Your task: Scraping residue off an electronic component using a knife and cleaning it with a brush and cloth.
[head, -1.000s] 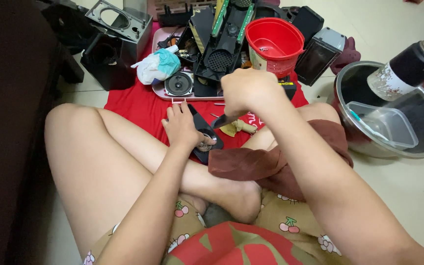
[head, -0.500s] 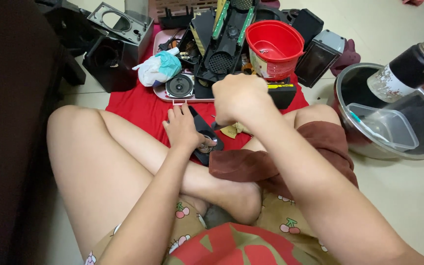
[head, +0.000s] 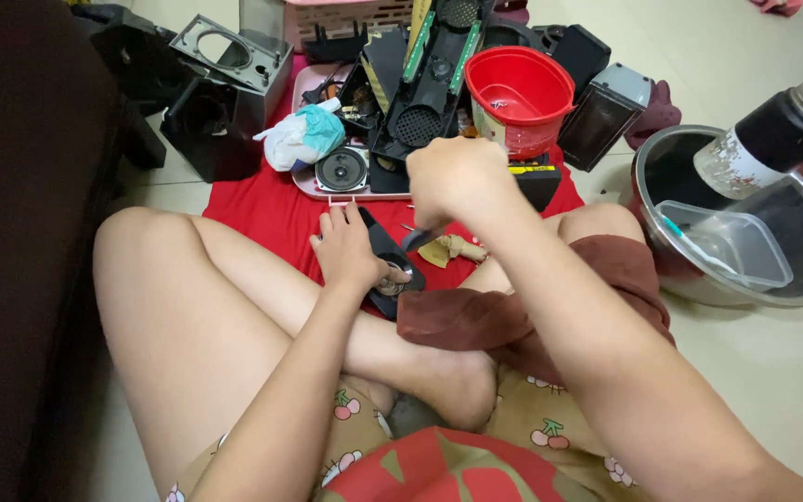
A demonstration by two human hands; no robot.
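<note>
I see a flat black plastic part [head: 385, 265] lying on the red cloth, partly hidden. My view shows a thin dark tool [head: 420, 239] tilted just above it.

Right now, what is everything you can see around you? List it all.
red plastic bucket: one, red, back centre on the pile.
steel bowl: one, silver, right on the floor.
clear plastic tub: one, transparent, inside the bowl.
dark flask: one, black and silver, tilted over the bowl.
round speaker driver: one, black, on the pink tray.
red cloth: one, under the parts.
black flat part: one, under the left hand.
left hand: pressing the part.
right hand: gripping a slim tool.
</note>
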